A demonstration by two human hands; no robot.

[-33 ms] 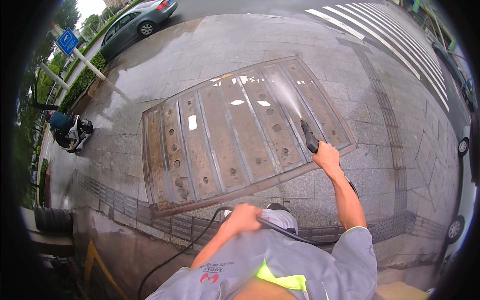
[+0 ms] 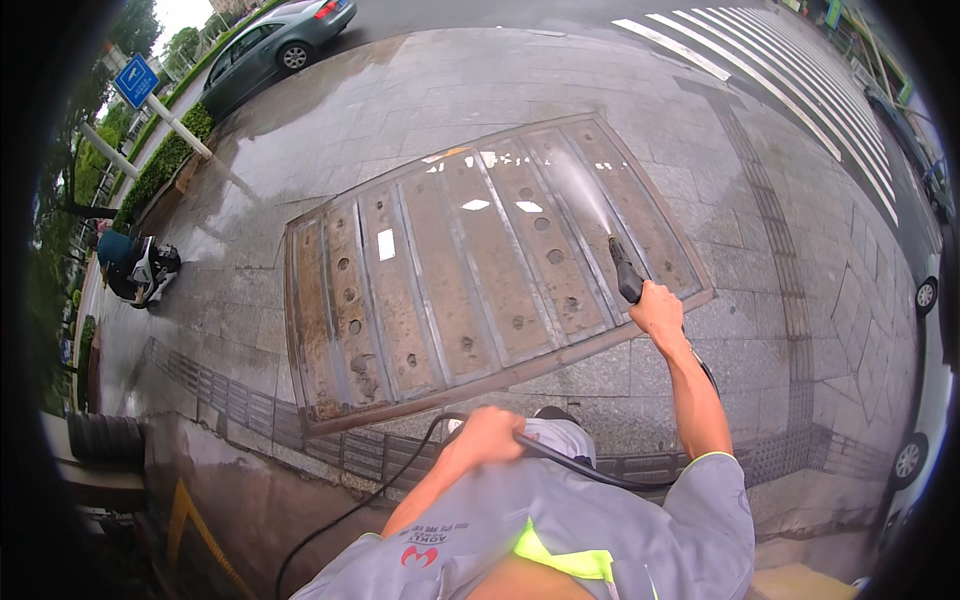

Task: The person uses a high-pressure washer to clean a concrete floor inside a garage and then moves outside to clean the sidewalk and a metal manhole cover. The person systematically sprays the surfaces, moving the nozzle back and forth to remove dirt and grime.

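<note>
My right hand (image 2: 657, 308) is wrapped round the handle of a black pressure washer gun (image 2: 628, 275), held out ahead of me on the right. A white fan of water spray (image 2: 583, 192) leaves its nozzle toward the far right part of a large framed metal cover (image 2: 470, 320) in the pavement. Close to my waist, my left hand (image 2: 490, 436) is closed round a black hose (image 2: 585, 473). The hose runs across my front toward my right side and trails down on the left. Brown dirt, round holes and white scraps show on the cover's long panels.
Wet grey paving (image 2: 240, 330) surrounds the cover, with ribbed tactile strips (image 2: 775, 235). A person on a scooter (image 2: 150, 272) is at the left. A grey car (image 2: 275, 50), a blue sign (image 2: 136, 82) and a zebra crossing (image 2: 760, 60) lie farther off. Parked vehicles line the right edge.
The gun and its spray have shifted slightly to the right. The person on the scooter has moved a little to the left. My left hand looks unmoved.
</note>
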